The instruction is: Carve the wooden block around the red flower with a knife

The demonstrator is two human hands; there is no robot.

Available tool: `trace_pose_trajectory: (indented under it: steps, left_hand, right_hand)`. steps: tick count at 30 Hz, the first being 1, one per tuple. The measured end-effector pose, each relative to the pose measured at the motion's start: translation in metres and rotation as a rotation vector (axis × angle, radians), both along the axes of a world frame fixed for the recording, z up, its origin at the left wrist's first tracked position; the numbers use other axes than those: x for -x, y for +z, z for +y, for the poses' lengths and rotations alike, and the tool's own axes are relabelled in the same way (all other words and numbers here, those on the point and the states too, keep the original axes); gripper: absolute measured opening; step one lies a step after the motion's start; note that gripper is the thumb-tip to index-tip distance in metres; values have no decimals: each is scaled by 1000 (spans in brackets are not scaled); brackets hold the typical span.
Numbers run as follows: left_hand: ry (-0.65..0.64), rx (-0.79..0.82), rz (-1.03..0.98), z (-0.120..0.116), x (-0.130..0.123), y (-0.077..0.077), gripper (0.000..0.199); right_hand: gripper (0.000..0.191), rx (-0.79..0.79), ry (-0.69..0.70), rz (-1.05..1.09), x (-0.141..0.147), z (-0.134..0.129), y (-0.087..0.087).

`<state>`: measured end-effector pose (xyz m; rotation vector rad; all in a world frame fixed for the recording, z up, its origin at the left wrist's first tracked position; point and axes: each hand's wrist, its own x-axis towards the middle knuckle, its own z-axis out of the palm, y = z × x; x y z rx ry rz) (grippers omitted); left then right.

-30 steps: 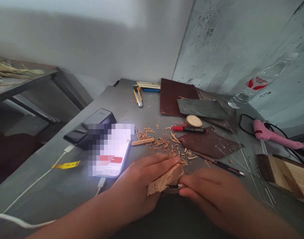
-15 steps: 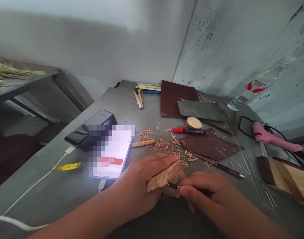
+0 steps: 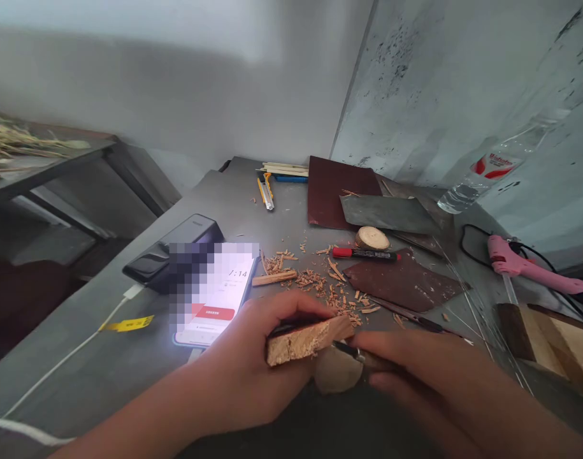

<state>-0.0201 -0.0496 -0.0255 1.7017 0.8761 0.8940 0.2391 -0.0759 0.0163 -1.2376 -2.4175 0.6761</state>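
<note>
A rough, pale brown piece of wood (image 3: 303, 341) is gripped in my left hand (image 3: 253, 363), its cut face turned toward me. My right hand (image 3: 406, 366) holds a carving tool (image 3: 351, 350) with a dark metal end, which lies against the wood's right side. Below them shows a rounded, pale object (image 3: 338, 371), partly hidden by the left hand. Wood shavings (image 3: 320, 284) and a longer wood strip (image 3: 274, 277) lie just beyond the hands.
A lit phone (image 3: 219, 287) and a black box-shaped device (image 3: 174, 248) stand left. Beyond are a yellow cutter (image 3: 266, 192), red marker (image 3: 365, 254), wood slice (image 3: 372, 238) and dark sheets (image 3: 339, 191). A pink glue gun (image 3: 534, 266) and bottle (image 3: 499, 166) are right.
The wood in my left hand has tilted and shifted slightly left. My right hand has moved a little right with the tool, and more of the pale object below shows.
</note>
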Motion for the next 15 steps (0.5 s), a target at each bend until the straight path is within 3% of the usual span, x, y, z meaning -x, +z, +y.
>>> trace_pose_trajectory:
  steps: [4, 10, 15]
  left_hand:
    - [-48, -96, -21, 3, 1, 6, 37]
    - [-20, 64, 33, 0, 0, 3, 25]
    - [-107, 86, 76, -2, 0, 0, 20]
  right_hand:
    - [20, 33, -80, 14, -3, -7, 5]
    - [23, -8, -107, 77, -5, -13, 4]
    - [23, 33, -94, 40, 1, -13, 8]
